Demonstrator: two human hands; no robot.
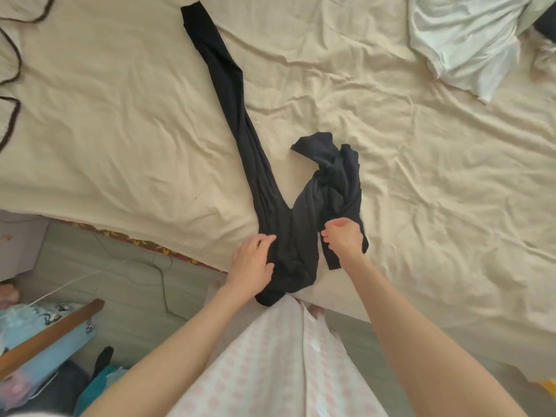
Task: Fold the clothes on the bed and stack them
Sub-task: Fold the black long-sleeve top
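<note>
One pair of black leggings is laid at the near edge of the bed, one leg straight, one bunched. The waist is pinched by the left hand; the bunched leg is gripped in the closed right hand. One pale garment is seen far right.

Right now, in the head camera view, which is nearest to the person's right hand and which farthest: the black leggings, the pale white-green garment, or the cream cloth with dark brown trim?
From the right hand:
1. Black leggings: under the hand itself, at the bed's near edge.
2. Pale white-green garment: crumpled, far upper right of the bed.
3. Cream cloth with dark brown trim: far upper left edge.
</note>
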